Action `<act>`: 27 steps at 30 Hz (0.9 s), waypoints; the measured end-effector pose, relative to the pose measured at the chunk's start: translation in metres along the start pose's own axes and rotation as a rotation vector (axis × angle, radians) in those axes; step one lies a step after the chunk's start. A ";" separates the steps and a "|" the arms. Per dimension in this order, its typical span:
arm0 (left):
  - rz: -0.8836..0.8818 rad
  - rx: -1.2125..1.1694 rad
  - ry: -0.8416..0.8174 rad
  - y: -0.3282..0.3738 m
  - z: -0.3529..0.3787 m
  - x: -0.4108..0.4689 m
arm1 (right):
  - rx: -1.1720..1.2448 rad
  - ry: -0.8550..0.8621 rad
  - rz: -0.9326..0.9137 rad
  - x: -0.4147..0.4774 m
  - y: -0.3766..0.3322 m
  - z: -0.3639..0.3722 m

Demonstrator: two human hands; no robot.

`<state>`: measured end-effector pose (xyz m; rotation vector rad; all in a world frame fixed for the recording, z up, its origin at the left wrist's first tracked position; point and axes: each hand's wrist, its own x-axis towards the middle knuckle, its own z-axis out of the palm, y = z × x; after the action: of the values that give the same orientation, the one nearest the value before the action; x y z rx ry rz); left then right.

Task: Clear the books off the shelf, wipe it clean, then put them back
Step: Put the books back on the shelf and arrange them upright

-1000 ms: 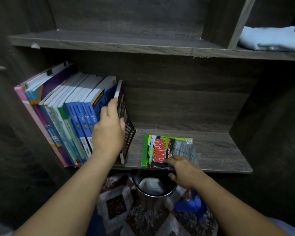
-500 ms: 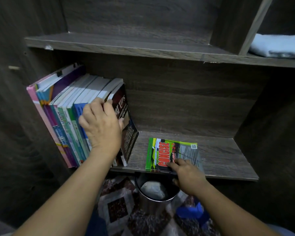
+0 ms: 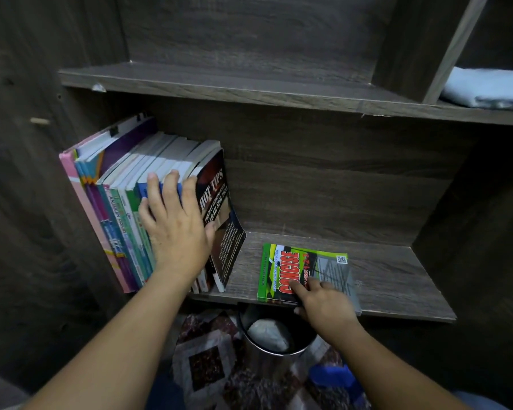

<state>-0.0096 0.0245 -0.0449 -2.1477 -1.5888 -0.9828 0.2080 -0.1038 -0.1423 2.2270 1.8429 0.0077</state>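
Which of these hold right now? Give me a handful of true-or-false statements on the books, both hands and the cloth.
1. The green CONCISE paperback lies flat on the lower wooden shelf. True.
2. The right hand hangs free. False: it pinches the paperback's near edge.
3. The left hand rests on the row of upright books. True.
4. The black HOT TIPS book lies flat. False: it leans at the row's right end.
5. The folded light blue cloth sits on the lower shelf. False: it lies on the upper shelf, at right.
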 end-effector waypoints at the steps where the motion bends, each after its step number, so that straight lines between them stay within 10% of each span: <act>1: 0.005 -0.003 -0.003 -0.001 -0.001 0.000 | -0.039 -0.002 -0.013 0.001 0.000 -0.003; 27: 0.116 -0.180 0.129 -0.044 -0.027 0.010 | 0.000 0.074 0.009 0.009 -0.037 -0.033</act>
<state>-0.0581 0.0313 -0.0255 -2.2138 -1.3461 -1.2408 0.1688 -0.0829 -0.1189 2.2643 1.8698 0.0936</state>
